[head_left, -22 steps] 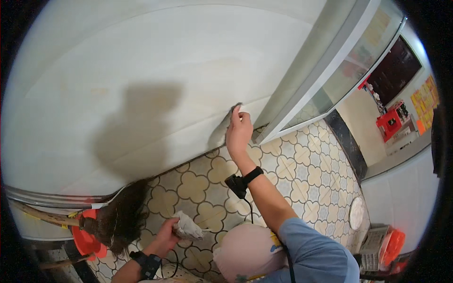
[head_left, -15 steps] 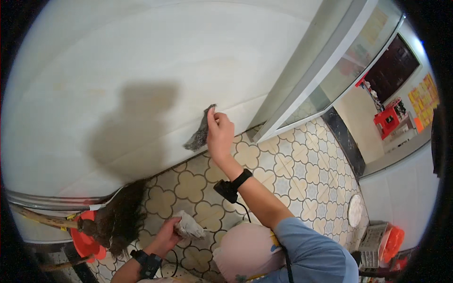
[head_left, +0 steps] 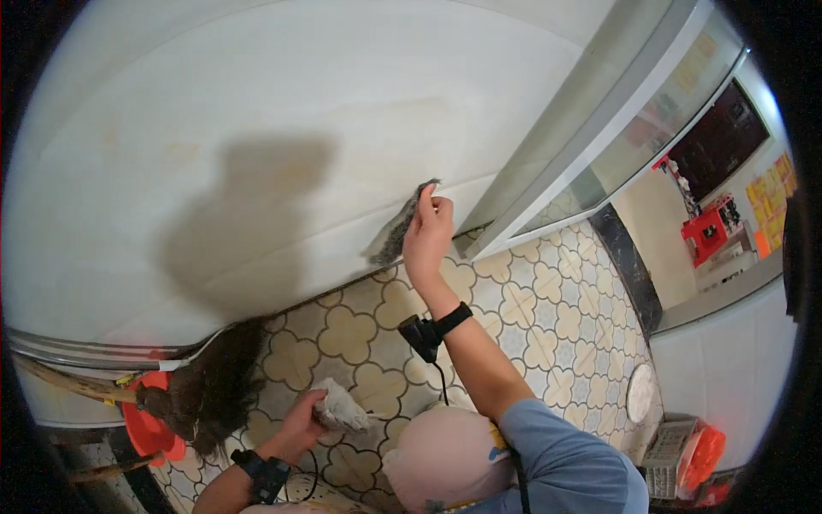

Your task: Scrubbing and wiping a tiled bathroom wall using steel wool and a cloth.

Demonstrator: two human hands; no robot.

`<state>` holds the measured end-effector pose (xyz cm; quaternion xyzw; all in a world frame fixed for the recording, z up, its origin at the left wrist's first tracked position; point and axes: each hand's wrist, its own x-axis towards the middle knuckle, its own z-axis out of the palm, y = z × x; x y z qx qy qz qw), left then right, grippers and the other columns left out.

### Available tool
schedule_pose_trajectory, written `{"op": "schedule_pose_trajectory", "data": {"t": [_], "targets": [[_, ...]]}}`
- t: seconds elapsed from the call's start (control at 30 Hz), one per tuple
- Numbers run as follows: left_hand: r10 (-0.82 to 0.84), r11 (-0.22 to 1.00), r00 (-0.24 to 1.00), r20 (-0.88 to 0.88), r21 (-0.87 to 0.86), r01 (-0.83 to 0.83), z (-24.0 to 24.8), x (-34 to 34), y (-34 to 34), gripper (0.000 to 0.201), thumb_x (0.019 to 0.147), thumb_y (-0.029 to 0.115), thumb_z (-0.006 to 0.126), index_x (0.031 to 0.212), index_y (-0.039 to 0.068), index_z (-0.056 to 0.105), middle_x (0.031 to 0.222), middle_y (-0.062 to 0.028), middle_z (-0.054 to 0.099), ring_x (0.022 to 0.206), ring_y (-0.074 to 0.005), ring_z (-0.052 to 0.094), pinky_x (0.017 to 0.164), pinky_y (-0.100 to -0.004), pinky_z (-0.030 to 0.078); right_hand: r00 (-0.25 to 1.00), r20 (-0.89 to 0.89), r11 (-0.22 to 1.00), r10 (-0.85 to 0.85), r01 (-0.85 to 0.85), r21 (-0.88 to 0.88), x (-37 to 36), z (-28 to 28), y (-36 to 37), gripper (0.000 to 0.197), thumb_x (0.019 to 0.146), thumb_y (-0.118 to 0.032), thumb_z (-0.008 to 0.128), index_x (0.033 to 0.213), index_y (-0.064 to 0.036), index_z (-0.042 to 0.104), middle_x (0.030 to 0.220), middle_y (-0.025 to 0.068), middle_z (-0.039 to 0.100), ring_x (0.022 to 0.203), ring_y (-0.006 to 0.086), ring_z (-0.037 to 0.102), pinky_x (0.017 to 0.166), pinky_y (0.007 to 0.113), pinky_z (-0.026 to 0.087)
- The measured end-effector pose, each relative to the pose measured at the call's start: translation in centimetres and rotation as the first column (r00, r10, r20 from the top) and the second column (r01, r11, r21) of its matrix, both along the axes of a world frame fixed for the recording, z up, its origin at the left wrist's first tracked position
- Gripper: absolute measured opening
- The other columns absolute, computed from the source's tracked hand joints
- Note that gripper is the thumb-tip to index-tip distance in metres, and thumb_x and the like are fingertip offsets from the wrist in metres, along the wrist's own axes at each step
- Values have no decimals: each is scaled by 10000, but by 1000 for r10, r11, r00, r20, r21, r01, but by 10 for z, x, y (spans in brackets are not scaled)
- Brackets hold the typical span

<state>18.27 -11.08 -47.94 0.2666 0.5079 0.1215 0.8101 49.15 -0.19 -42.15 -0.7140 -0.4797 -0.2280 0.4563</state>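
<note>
Out in front, close to the white wall [head_left: 282,94], my right hand [head_left: 431,236] pinches the top end of a dark grey, fuzzy-looking rag [head_left: 396,237]. The rag hangs slanting down along the lower wall, just above the floor; whether it touches the wall I cannot tell. My left hand [head_left: 300,424] stays low, its fingers closed on a crumpled whitish wad [head_left: 341,407], maybe cloth or thin plastic. Part of that wad is hidden by the fingers. A dark strapped device [head_left: 421,337] sits on my right wrist, another [head_left: 265,475] on my left.
A brown bristle broom [head_left: 210,390] lies at the left over a red plastic container [head_left: 154,428]. To the right stands a glass door with a pale frame [head_left: 591,128]. A grey basket [head_left: 670,458] and a round white disc [head_left: 640,392] are at the far right on the patterned tile floor [head_left: 514,300].
My right hand has moved to the right along the wall, carrying the grey rag with it. My left hand and the whitish wad are nearly where they were.
</note>
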Motion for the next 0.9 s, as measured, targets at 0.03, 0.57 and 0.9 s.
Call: {"op": "schedule_pose_trajectory", "data": {"t": [0.03,0.57,0.9], "targets": [[67,989,997,44,-134,-60,-14,-8,1,274,919,239,487,1111,50,537,1067,-74,596,943,-225,603,802,-405,509,1000,-7,1000,26,-26,3,-4,2,3,610,730,125,534,1302,-82,485,893,162,529,715,320,531,607,385,437],[33,967,994,102,-256,-5,5,-2,7,281,922,211,474,1150,51,517,1092,-76,583,991,-234,583,850,-400,487,996,47,997,77,-78,18,-15,3,5,589,710,74,581,1273,-90,520,885,151,552,695,320,544,581,399,414],[85,959,992,93,-279,-56,-20,-11,5,298,925,212,475,1173,49,486,1140,-88,553,1040,-236,560,858,-428,485,984,165,983,-71,41,180,42,82,16,603,715,105,555,1282,-96,522,866,124,531,725,281,510,618,367,391]]}}
